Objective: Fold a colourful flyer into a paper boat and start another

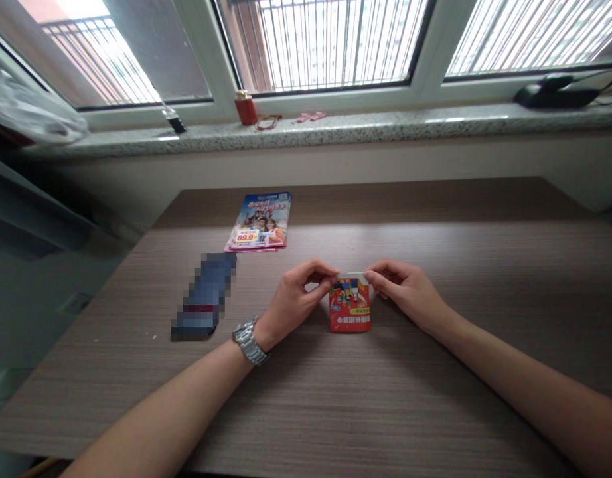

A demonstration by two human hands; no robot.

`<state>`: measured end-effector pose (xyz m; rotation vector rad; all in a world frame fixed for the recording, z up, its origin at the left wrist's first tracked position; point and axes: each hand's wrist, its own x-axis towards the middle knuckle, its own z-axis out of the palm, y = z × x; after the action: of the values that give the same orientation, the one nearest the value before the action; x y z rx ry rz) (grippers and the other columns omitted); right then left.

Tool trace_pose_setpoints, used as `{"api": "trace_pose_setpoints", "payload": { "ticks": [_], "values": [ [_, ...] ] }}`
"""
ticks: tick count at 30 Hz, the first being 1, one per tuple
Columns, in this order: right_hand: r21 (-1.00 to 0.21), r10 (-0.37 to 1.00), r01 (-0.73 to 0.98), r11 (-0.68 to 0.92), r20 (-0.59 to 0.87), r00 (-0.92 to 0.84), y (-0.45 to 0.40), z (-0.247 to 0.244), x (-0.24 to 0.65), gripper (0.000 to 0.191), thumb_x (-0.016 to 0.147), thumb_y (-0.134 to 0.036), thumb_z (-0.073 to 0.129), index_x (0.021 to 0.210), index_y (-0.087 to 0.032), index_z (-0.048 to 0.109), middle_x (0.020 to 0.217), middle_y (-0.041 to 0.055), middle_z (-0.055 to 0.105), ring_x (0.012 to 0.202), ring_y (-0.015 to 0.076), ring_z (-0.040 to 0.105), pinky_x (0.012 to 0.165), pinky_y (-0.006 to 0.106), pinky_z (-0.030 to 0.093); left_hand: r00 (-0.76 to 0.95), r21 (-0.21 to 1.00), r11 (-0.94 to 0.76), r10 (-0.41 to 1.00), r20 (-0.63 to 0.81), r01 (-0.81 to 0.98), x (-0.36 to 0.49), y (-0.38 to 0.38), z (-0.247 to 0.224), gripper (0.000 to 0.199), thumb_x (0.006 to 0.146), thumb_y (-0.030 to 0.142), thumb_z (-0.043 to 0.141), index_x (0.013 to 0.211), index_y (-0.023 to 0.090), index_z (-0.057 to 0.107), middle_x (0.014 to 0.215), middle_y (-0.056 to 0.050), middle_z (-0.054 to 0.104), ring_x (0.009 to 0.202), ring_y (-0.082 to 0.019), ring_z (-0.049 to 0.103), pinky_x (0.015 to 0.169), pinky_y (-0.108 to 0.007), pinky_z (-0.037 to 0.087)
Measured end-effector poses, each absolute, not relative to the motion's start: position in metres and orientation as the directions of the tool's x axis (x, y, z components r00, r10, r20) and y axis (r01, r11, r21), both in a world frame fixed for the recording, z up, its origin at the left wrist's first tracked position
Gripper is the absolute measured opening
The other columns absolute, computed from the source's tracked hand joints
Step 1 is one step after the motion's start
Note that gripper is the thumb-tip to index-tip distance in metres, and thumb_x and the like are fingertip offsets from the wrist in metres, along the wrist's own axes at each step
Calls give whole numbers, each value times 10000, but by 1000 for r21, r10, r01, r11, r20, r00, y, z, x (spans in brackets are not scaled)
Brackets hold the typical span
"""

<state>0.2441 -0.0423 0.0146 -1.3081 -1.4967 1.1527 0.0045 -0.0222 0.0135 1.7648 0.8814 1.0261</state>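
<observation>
A folded red leaflet (350, 312) with printed figures and upside-down lettering is held up near the middle of the wooden table. My left hand (306, 292) pinches its upper left corner between thumb and fingers. At the upper right corner, my right hand (398, 287) grips it in the same way. A silver watch (250, 341) is on my left wrist. Beyond my left hand lies a small stack of colourful flyers (262, 222), and a blurred dark blue object (204, 299) rests to the left.
Behind the table (435, 206) runs a speckled stone windowsill (376, 126). On it are a red container (245, 108), pink items (310, 117), a small dark-and-clear bottle (174, 121), a black device with a cable (559, 93) and a plastic bag (32, 109).
</observation>
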Motion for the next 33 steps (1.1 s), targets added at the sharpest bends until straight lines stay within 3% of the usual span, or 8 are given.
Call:
{"api": "trace_pose_setpoints", "payload": {
  "ticks": [15,24,33],
  "values": [
    [-954,983,282,105,56,-177,-42,10,245,336,925,-511,619,814,-194,634,640,-25,532,581,133,464,538,279,353,408,934,-322,882,237,155,6,-22,17,184,944,333,668,1017,165,675,964,-48,725,903,-156,701,838,-250,561],
    [-947,982,297,119,69,-174,-44,12,242,301,926,-496,621,918,-199,673,722,6,634,627,153,550,578,288,438,414,936,-317,881,230,155,5,-21,16,177,937,321,675,1013,161,675,950,-45,721,877,-150,696,812,-242,557],
    [-933,975,322,163,102,-198,-44,10,243,278,927,-465,637,857,-198,667,708,9,651,641,157,559,579,289,420,401,928,-325,886,233,180,6,-24,22,167,951,314,647,1015,162,672,947,-39,717,871,-144,688,803,-231,544]
  ]
}}
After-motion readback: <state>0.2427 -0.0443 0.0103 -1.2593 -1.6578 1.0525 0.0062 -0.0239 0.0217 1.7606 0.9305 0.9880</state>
